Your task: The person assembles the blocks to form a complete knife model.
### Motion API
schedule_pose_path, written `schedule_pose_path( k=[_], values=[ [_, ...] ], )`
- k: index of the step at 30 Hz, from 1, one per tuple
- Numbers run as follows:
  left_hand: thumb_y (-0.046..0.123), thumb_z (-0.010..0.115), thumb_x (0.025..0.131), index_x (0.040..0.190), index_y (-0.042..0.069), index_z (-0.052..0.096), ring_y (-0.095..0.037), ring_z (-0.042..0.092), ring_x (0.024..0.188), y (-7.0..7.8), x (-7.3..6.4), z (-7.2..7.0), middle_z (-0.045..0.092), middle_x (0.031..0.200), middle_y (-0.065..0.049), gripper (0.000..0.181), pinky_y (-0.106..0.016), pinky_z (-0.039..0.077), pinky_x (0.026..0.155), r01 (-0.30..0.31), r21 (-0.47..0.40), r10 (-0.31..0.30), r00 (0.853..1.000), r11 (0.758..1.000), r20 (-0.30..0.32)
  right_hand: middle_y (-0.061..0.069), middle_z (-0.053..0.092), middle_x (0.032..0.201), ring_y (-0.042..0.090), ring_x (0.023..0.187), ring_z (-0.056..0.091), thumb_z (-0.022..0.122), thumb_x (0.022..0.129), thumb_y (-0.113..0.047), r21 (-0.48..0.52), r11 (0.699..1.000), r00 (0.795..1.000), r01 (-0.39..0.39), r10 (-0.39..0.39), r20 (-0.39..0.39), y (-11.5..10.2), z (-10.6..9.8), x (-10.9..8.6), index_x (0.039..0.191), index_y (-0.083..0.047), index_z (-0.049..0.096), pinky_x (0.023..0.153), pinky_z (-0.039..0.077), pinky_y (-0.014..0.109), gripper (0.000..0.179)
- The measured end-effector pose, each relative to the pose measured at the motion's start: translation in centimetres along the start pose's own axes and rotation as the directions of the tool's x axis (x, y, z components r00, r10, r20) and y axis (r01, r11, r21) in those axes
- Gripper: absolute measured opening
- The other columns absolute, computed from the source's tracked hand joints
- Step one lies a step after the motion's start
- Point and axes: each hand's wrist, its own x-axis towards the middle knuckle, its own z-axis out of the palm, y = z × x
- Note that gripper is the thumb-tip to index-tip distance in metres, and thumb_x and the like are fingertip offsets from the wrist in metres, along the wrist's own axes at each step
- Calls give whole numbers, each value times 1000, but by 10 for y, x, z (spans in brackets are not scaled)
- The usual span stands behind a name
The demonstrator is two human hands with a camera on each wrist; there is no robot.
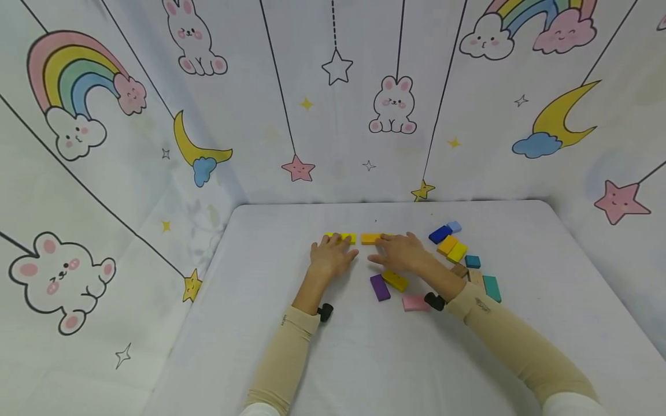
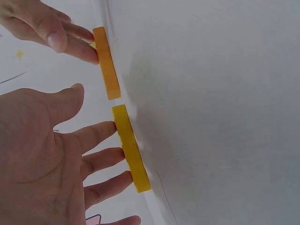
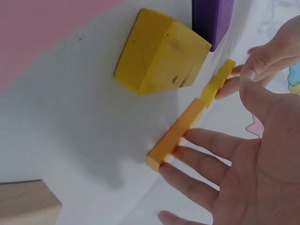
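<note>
At the far side of the table, a yellow block (image 2: 132,149) and an orange block (image 2: 107,65) lie end to end with a small gap between them. My left hand (image 1: 330,256) touches the yellow block with several fingertips, its fingers extended and thumb apart. The fingertips of my right hand (image 1: 403,252) rest along the orange block in the same way, as the right wrist view shows. Nearer than my right hand lie a darker yellow block (image 1: 395,281), a purple block (image 1: 380,288) and a pink block (image 1: 415,303).
To the right of my right hand, several blocks lie in a loose group, among them a dark blue block (image 1: 440,234), a light blue block (image 1: 454,226), a yellow block (image 1: 457,252) and a teal block (image 1: 491,289). A printed cloth wall (image 1: 354,138) rises behind the white table (image 1: 234,346).
</note>
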Motion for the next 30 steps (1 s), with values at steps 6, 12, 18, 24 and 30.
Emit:
schedule_pose_path(
  k=[6,12,18,24,30],
  values=[
    [62,32,109,164,31,36,-29,33,151,-4,1,2,35,167,-1,63,-59,34,119,9,24,-9,1000,1000,-9,14,42,164,43,145,45,48,105,-63,0,1000,1000,8,-8,6,-6,-1,4,156,-15,50,120,22,72,71],
    [61,34,109,164,31,37,-29,33,150,-4,2,3,36,166,0,63,-59,35,118,12,13,-12,1000,1000,-21,14,41,164,43,146,44,48,104,-64,1,1000,1000,3,-3,4,-10,-1,11,156,-15,49,120,22,72,72],
    [60,35,109,163,30,38,-30,35,149,-5,3,4,37,165,-1,63,-58,36,117,19,5,-19,999,1000,-29,13,41,164,42,146,44,47,104,-66,-6,1000,1000,7,-7,5,-13,3,19,156,-15,49,121,22,71,73],
    [61,36,109,163,28,39,-32,35,149,-8,5,3,38,165,-4,64,-60,36,117,18,-1,-18,999,1000,-33,14,41,164,42,146,44,47,104,-64,-9,1000,1000,24,-24,-12,-15,4,22,156,-15,49,120,23,71,72],
    [62,35,108,163,27,39,-33,35,150,-11,8,4,38,166,-4,65,-60,36,117,17,-8,-17,999,1000,-36,15,42,163,42,146,44,48,105,-63,-19,1000,1000,24,-24,-19,-19,1,24,156,-14,49,120,23,71,71]
  ],
)
